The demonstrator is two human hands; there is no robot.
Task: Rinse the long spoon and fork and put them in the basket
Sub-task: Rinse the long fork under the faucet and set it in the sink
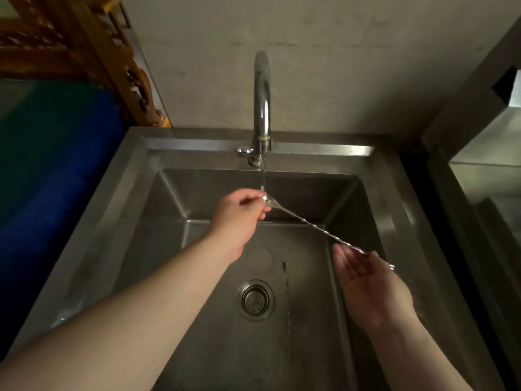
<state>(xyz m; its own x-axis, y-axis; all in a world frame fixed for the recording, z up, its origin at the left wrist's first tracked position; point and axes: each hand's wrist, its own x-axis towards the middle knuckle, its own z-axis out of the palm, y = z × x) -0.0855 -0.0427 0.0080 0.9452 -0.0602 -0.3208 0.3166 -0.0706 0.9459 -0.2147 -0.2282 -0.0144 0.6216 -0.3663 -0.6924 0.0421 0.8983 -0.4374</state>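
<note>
A thin stream runs from the tap (261, 108) into the steel sink (375, 210). Under it, my left hand (239, 213) pinches the head of a long utensil with a twisted handle (313, 225). Its head is hidden by my fingers and the water, so I cannot tell whether it is the spoon or the fork. The handle slants down to the right, where its far end lies across the fingers of my right hand (366, 283), palm up. A second long twisted utensil (287, 306) lies flat on the sink floor, right of the drain. No basket is in view.
The round drain strainer (255, 299) sits in the middle of the sink floor. A blue and green container (56, 165) and carved wooden furniture (93, 52) stand to the left. Steel counter surfaces (490, 153) rise at the right, behind a dark gap.
</note>
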